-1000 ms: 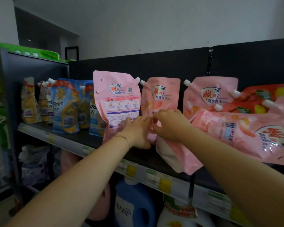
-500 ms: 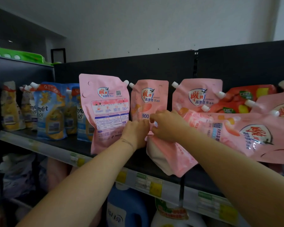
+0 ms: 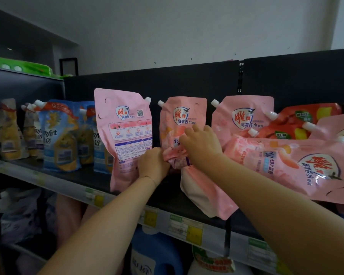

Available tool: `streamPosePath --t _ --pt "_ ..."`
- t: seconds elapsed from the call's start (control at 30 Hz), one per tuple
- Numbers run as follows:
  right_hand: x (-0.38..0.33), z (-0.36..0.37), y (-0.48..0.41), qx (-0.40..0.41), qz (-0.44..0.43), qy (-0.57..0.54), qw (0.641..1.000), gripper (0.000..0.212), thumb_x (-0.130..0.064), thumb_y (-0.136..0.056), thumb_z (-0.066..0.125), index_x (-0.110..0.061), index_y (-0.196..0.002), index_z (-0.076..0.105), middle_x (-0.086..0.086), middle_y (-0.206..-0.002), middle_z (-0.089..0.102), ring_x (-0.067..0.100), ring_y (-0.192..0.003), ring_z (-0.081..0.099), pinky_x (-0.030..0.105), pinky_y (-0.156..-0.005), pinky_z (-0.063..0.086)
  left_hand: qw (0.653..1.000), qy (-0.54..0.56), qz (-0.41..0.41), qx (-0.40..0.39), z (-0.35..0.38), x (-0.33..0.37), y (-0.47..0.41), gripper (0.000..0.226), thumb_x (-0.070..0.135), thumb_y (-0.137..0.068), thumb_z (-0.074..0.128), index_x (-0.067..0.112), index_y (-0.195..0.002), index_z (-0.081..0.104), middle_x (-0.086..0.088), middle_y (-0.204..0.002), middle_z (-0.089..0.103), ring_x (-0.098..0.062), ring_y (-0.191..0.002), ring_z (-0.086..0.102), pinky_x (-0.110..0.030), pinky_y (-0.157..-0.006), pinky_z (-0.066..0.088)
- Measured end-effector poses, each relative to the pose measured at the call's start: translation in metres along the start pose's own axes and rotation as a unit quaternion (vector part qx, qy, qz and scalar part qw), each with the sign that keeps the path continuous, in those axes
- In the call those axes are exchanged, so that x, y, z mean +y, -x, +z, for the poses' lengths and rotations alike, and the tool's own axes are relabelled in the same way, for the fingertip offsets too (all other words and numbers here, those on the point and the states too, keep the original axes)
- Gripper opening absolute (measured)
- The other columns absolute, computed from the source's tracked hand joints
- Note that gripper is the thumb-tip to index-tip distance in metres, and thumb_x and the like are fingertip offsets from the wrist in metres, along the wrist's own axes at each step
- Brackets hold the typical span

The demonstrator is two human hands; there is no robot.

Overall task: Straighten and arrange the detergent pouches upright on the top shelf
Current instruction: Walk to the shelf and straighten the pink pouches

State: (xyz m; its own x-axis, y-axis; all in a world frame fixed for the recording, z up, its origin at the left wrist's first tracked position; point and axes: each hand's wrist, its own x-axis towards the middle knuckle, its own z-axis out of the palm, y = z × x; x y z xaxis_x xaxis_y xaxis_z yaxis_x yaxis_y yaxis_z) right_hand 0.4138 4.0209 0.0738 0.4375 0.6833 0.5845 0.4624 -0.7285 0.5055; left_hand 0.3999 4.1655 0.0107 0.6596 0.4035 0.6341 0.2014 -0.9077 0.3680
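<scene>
Pink detergent pouch (image 3: 184, 120) stands mid top shelf (image 3: 83, 175), its base crumpled. My left hand (image 3: 153, 165) grips that crumple; my right hand (image 3: 202, 142) curls over its front. I judge my right forearm (image 3: 266, 195) could nudge the toppled pouch (image 3: 286, 167), which overhangs the edge, right off.

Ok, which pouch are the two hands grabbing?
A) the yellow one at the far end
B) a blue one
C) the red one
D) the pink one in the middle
D: the left hand and the right hand both hold the crumpled lower part of the middle pink pouch.
</scene>
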Motion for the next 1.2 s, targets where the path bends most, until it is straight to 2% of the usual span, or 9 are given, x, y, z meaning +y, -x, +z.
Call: streamPosePath --t 0.13,0.27,0.43,0.6,0.7,0.87,0.97,1.1,1.2 --pt "0.002 0.012 -0.003 -0.010 0.100 -0.102 0.990 0.029 -0.011 -0.094 0.052 -0.007 -0.122 0.048 0.007 -0.106 0.060 0.028 -0.092 0.063 0.033 -0.062 0.039 0.999 0.029 -0.020 0.012 0.004 -0.001 0.004 0.012 0.025 -0.084 0.061 0.013 -0.081 0.061 -0.011 -0.092 0.066 -0.033 -0.088 0.061 -0.030 -0.061 0.036" --pt "0.009 0.022 -0.005 -0.021 0.107 -0.201 0.974 0.020 -0.025 -0.097 0.053 -0.006 -0.100 0.058 0.006 -0.086 0.053 0.025 -0.080 0.060 0.031 -0.060 0.038 1.000 0.012 0.001 0.019 0.008 -0.003 0.003 0.017 0.029 -0.082 0.062 0.016 -0.090 0.054 -0.009 -0.090 0.064 -0.034 -0.086 0.061 -0.031 -0.061 0.036" --pt "0.020 0.019 -0.013 0.051 0.120 -0.253 0.959 0.024 -0.023 -0.090 0.065 -0.006 -0.105 0.056 0.000 -0.099 0.052 0.017 -0.075 0.047 0.030 -0.063 0.041 0.999 -0.015 0.010 -0.032 -0.007 0.002 -0.005 0.057 0.052 -0.069 0.072 0.022 -0.107 0.042 -0.005 -0.094 0.062 -0.030 -0.088 0.062 -0.032 -0.067 0.044" --pt "0.021 -0.021 -0.036 0.106 0.021 -0.311 0.944 0.031 -0.011 -0.089 0.059 -0.008 -0.119 0.051 0.011 -0.119 0.045 0.021 -0.089 0.046 0.034 -0.078 0.045 0.998 0.021 -0.014 -0.065 -0.017 0.007 -0.006 0.095 0.080 -0.051 0.068 0.020 -0.118 0.039 0.001 -0.107 0.057 -0.024 -0.098 0.061 -0.034 -0.075 0.047" --pt "0.004 -0.029 -0.044 0.106 -0.092 -0.207 0.968 0.035 -0.005 -0.090 0.055 -0.009 -0.125 0.051 0.011 -0.126 0.044 0.027 -0.111 0.049 0.035 -0.077 0.047 0.991 0.123 -0.048 -0.004 -0.003 0.003 0.006 0.105 0.088 -0.048 0.061 0.011 -0.118 0.045 0.001 -0.107 0.057 -0.021 -0.101 0.059 -0.036 -0.082 0.051" --pt "-0.030 -0.030 -0.038 0.096 -0.183 -0.184 0.961 0.047 -0.006 -0.088 0.060 -0.017 -0.132 0.048 0.006 -0.145 0.031 0.022 -0.121 0.040 0.034 -0.085 0.052 0.967 0.189 -0.170 -0.014 0.020 0.014 0.017 0.099 0.050 -0.073 0.072 -0.001 -0.141 0.022 -0.019 -0.138 0.032 -0.035 -0.130 0.032 -0.035 -0.106 0.026" --pt "-0.037 -0.029 -0.030 0.103 -0.184 -0.197 0.957 0.054 -0.013 -0.086 0.063 -0.021 -0.136 0.045 0.004 -0.153 0.023 0.023 -0.124 0.039 0.033 -0.087 0.049 0.964 0.178 -0.194 -0.044 0.026 0.007 0.012 0.093 0.047 -0.071 0.065 0.009 -0.145 0.021 -0.017 -0.144 0.031 -0.034 -0.128 0.036 -0.041 -0.106 0.034" --pt "-0.024 -0.020 -0.015 0.149 -0.144 -0.205 0.957 0.035 -0.021 -0.089 0.059 -0.013 -0.123 0.054 0.010 -0.136 0.044 0.027 -0.106 0.053 0.039 -0.075 0.053 0.978 0.111 -0.135 0.115 0.008 0.022 0.021 0.065 0.048 -0.087 0.038 0.002 -0.132 0.034 -0.019 -0.126 0.042 -0.037 -0.110 0.043 -0.043 -0.088 0.037" --pt "-0.010 -0.010 0.000 0.167 -0.127 -0.235 0.949 0.024 -0.016 -0.084 0.052 -0.004 -0.103 0.059 0.015 -0.108 0.056 0.034 -0.082 0.058 0.038 -0.052 0.047 0.962 0.133 -0.088 0.222 -0.020 0.031 0.026 0.044 0.027 -0.086 0.057 0.003 -0.118 0.041 -0.015 -0.119 0.046 -0.031 -0.108 0.045 -0.040 -0.082 0.041"
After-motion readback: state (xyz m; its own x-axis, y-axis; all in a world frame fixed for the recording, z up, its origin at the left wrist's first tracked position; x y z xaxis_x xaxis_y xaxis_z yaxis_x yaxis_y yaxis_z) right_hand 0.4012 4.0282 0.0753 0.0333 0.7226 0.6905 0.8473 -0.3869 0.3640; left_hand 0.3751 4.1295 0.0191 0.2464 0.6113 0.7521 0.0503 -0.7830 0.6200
